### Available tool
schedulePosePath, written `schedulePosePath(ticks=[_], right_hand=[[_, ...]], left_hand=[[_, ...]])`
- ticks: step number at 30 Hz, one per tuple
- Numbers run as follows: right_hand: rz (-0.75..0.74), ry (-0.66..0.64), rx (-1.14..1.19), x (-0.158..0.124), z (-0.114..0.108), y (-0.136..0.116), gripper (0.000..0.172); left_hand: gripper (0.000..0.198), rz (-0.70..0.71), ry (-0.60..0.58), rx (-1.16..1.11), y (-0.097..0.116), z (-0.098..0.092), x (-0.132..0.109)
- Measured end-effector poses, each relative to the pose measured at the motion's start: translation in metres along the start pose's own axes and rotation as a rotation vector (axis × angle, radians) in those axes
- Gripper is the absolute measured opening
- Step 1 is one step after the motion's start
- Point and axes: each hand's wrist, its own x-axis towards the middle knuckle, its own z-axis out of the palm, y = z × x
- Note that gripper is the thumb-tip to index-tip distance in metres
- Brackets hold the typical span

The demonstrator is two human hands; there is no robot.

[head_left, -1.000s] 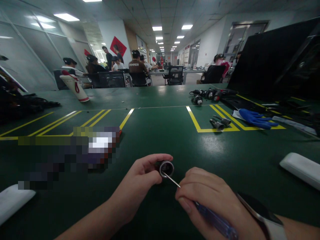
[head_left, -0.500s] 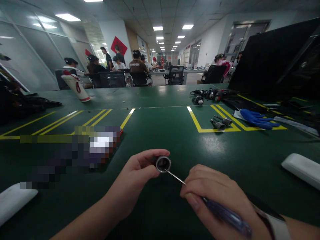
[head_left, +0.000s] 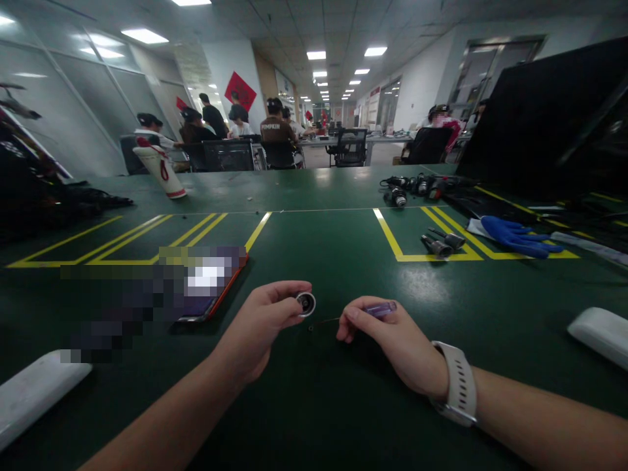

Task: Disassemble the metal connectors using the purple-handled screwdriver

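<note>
My left hand [head_left: 262, 320] pinches a round metal socket-like part [head_left: 307, 303] between thumb and fingers, its hollow end turned towards me. To its right, my right hand [head_left: 377, 340] is closed around a screwdriver with a clear purple handle [head_left: 381, 309] and a thin shaft. The shaft points left, its end close to a tiny dark piece [head_left: 310, 328] that lies on the green table [head_left: 343, 418] just below the metal part. Whether the tip touches that piece I cannot tell.
Two similar metal parts [head_left: 436, 246] lie inside a yellow-taped box. Farther right is a blue glove [head_left: 520, 235]. A phone [head_left: 230, 281], partly blurred out, sits at left. White blocks [head_left: 601, 337] flank the table; a white container [head_left: 164, 173] and cabled tools [head_left: 397, 196] stand farther back.
The screwdriver has come out of the metal part, and my right hand has turned it flatter, farther up the table. My left hand shifted slightly left and up. A tiny piece now shows on the table.
</note>
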Motion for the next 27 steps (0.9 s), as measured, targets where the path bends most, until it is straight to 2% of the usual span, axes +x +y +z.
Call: schedulePosePath(ticks=[9,14,19,22,27], right_hand=[[-0.006,-0.069,-0.219,-0.002,0.003,-0.006,0.02],[-0.057,-0.081,-0.366,-0.001,0.008,-0.011,0.02],[0.057,-0.101,-0.465,0.007,0.01,-0.027,0.02],[0.171,-0.115,-0.366,0.011,0.008,-0.03,0.02],[0.295,0.023,0.126,0.004,0.004,-0.01,0.02]], left_hand=[[0.031,-0.007,-0.01,0.025,0.001,0.003,-0.002],[0.03,-0.009,0.008,0.032,0.002,0.004,-0.002],[0.029,-0.01,0.002,0.035,0.002,0.003,-0.002],[0.028,-0.01,-0.016,0.002,0.002,0.002,-0.002],[0.021,0.028,-0.018,-0.063,0.002,0.003,-0.001]])
